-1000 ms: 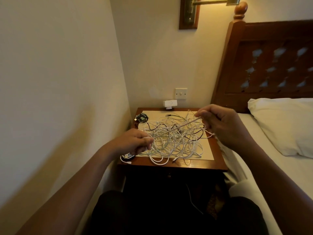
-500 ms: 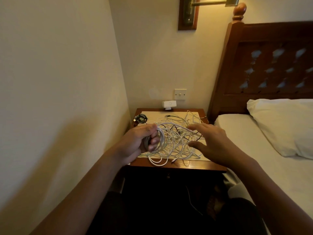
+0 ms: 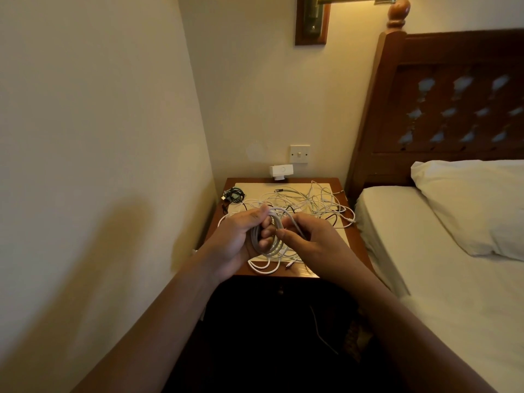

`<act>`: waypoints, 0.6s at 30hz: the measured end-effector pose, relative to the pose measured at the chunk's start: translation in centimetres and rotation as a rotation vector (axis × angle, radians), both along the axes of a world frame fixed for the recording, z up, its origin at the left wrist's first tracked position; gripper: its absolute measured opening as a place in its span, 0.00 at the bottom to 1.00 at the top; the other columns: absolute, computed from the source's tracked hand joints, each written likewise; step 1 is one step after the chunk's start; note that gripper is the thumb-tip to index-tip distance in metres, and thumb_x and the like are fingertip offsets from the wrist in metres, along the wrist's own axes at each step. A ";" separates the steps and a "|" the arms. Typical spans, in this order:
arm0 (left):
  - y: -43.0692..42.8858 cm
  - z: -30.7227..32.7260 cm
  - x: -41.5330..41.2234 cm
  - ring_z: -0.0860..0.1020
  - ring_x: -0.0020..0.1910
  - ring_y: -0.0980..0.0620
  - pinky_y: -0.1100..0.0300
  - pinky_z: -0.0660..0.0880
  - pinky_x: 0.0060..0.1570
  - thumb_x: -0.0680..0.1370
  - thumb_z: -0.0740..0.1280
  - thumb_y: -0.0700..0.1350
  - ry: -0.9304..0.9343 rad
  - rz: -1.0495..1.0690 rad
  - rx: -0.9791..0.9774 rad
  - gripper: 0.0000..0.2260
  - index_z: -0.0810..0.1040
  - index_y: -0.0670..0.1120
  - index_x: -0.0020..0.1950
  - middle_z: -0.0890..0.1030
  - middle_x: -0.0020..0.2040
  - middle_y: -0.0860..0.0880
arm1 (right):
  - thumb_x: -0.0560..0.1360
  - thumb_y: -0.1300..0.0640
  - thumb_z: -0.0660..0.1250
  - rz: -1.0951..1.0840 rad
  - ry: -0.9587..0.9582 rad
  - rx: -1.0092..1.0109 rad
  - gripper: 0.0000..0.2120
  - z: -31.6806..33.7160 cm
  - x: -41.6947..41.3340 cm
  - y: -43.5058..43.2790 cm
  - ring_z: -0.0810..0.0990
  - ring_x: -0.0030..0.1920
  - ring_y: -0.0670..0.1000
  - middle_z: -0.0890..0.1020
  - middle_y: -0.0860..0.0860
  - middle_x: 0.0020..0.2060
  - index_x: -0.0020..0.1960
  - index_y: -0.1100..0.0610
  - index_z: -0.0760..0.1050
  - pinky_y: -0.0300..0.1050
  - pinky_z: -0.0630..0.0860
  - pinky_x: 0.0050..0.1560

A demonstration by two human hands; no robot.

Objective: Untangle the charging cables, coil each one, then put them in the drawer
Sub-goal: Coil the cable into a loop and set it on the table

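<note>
Nothing readable in this shot, honestly. The small white boxy plug adapter [image 3: 280,172] at the back of my dark wooden nightstand [image 3: 300,274] has a faint round mark on its face (too blurry to make out). The cream wall switch plate [image 3: 299,154] above it shows no legible lettering either.

- A bedroom, with the look of a hotel room.
- A bed [image 3: 453,279] with a white sheet and a white pillow [image 3: 476,205] stands against a carved dark wooden headboard [image 3: 453,89].
- A wooden bedside table [image 3: 297,274] fills the corner beside it.
- A brass wall lamp [image 3: 313,19] and a light switch [image 3: 299,153] sit above.
</note>
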State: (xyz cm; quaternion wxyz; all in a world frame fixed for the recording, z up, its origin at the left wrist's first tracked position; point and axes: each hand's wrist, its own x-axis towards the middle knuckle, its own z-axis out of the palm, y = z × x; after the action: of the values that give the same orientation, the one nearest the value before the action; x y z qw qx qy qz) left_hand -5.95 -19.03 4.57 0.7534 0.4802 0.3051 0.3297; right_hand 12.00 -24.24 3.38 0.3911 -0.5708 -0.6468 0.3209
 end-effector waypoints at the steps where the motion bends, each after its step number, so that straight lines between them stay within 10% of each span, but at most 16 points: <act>1: -0.1 0.0 -0.1 0.69 0.30 0.53 0.61 0.68 0.34 0.84 0.60 0.50 -0.020 -0.014 -0.013 0.16 0.72 0.43 0.40 0.70 0.35 0.46 | 0.81 0.49 0.68 0.003 0.010 -0.002 0.07 -0.1 0.0 0.0 0.82 0.47 0.56 0.84 0.51 0.43 0.55 0.49 0.82 0.63 0.79 0.52; 6: -0.4 0.0 0.2 0.72 0.34 0.51 0.58 0.71 0.39 0.85 0.60 0.50 0.013 0.040 0.010 0.16 0.75 0.42 0.42 0.73 0.36 0.46 | 0.82 0.49 0.67 -0.009 0.021 0.026 0.10 0.2 0.2 -0.3 0.78 0.40 0.59 0.82 0.56 0.39 0.50 0.54 0.82 0.60 0.74 0.42; 10: -0.6 -0.4 0.5 0.76 0.39 0.54 0.59 0.72 0.42 0.85 0.57 0.57 0.658 0.236 0.539 0.18 0.79 0.49 0.46 0.79 0.39 0.51 | 0.83 0.49 0.64 -0.028 -0.033 -0.022 0.12 0.6 0.7 -0.1 0.73 0.38 0.50 0.78 0.53 0.37 0.49 0.56 0.79 0.52 0.68 0.40; 18: -0.7 -0.1 -1.2 0.72 0.28 0.58 0.65 0.70 0.29 0.86 0.60 0.50 0.508 0.186 0.526 0.13 0.80 0.44 0.54 0.77 0.36 0.48 | 0.84 0.51 0.62 0.030 -0.078 0.017 0.08 -0.3 3.6 -1.0 0.79 0.50 0.43 0.82 0.43 0.49 0.58 0.48 0.79 0.44 0.76 0.49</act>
State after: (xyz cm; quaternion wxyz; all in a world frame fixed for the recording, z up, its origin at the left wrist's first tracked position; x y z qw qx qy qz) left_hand -7.15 -19.69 4.46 0.4714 0.6940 0.4293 0.3345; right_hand 15.59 -25.20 3.05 0.3653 -0.5698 -0.6728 0.2988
